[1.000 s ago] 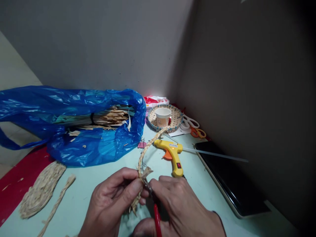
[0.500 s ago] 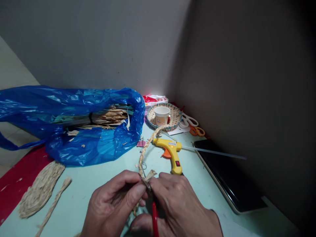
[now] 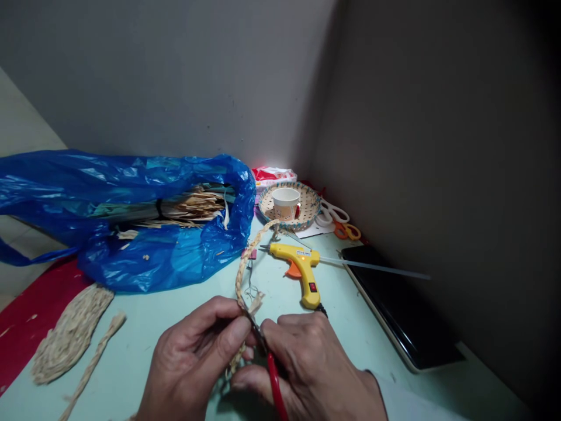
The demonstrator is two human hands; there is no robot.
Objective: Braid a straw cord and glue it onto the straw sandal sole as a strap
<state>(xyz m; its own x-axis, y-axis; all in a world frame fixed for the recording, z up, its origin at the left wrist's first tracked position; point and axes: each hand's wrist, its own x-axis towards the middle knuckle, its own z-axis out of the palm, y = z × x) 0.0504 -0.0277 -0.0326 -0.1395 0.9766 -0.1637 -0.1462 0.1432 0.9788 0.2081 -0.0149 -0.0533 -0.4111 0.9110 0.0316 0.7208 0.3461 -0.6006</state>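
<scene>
My left hand [image 3: 195, 362] pinches a braided straw cord [image 3: 246, 260] near its frayed end, low in the middle of the view. My right hand [image 3: 311, 368] is closed on red-handled scissors [image 3: 275, 386], whose blades meet the cord just beside my left thumb. From the pinch the braid arches up and away over the pale green table [image 3: 175, 316] toward a small woven basket [image 3: 307, 204]. A yellow glue gun [image 3: 300, 266] lies just past my right hand, a clear glue stick [image 3: 377, 267] jutting from its back.
A blue plastic bag [image 3: 131, 222] full of dried straw lies at the left. A coiled straw mat [image 3: 70, 333] and a loose braid [image 3: 94, 362] rest at the table's left edge. A paper cup [image 3: 286, 203] sits in the basket, scissors [image 3: 339, 221] beside it. A dark tablet [image 3: 398, 307] lies right.
The braid's arch has swung left and my hands have shifted slightly with the scissors at the frayed end. Both grips stay the same.
</scene>
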